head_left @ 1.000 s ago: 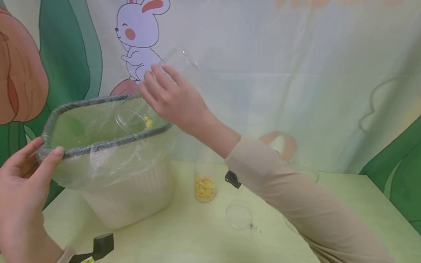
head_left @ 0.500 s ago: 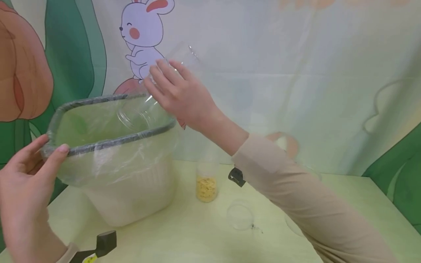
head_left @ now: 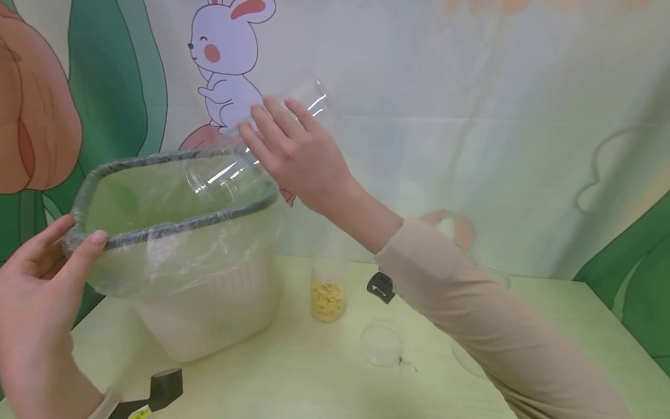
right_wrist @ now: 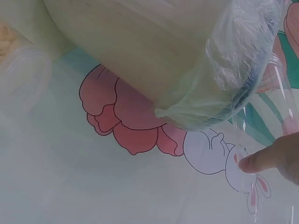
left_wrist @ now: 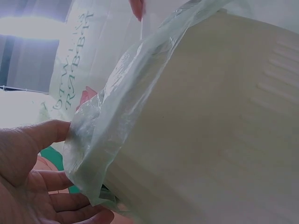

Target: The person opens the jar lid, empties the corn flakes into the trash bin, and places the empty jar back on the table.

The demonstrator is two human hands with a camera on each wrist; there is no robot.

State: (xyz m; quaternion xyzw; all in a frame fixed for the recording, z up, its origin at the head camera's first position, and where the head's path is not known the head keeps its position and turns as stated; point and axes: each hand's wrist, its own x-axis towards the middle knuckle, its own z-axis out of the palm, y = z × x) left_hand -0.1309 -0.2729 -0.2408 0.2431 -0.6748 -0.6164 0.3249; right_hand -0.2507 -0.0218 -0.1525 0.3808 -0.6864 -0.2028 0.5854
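The right grip holds a clear jar tilted, mouth down over the lined bin — the left grip grasps the bin's rim.

Up past the left hand, green lettering runs along the printed cloth; I can make out RABBIT, with T and W in the blurrier line beside it. High right of the right hand, orange shapes like letters are cut off, unreadable from here.
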